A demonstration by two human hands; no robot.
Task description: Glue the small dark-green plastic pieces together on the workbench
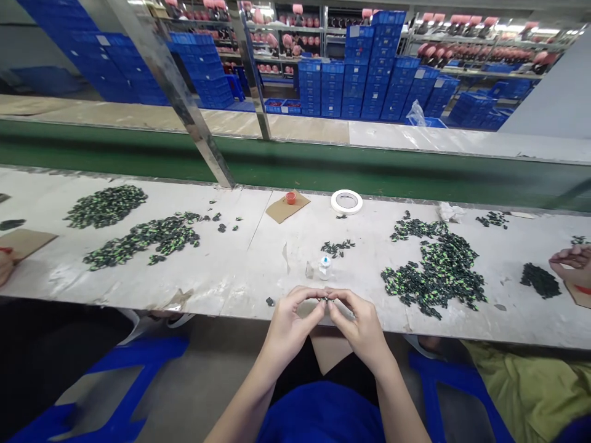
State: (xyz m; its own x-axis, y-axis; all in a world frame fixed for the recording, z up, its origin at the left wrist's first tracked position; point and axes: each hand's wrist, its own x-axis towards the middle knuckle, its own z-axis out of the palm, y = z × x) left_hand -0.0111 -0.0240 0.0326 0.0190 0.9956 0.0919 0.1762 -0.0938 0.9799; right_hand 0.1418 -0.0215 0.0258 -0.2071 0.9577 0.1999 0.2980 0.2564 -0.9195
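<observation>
My left hand (292, 323) and my right hand (357, 323) meet at the near edge of the white workbench (240, 271). Together their fingertips pinch one small dark green-and-black part (324, 299). Just beyond my hands stands a small clear bottle with a blue cap (325, 266). A few loose parts (337, 248) lie behind it. A large heap of the same green-and-black parts (436, 274) spreads to my right. A single dark part (270, 301) sits left of my left hand.
Two more part heaps (143, 240), (106, 206) lie at left. A tape roll (346, 201) and a red cap on cardboard (290, 197) sit at the back. Green conveyor belt (323, 166) runs behind. Other people's hands appear at far right (572, 264) and far left (5, 264).
</observation>
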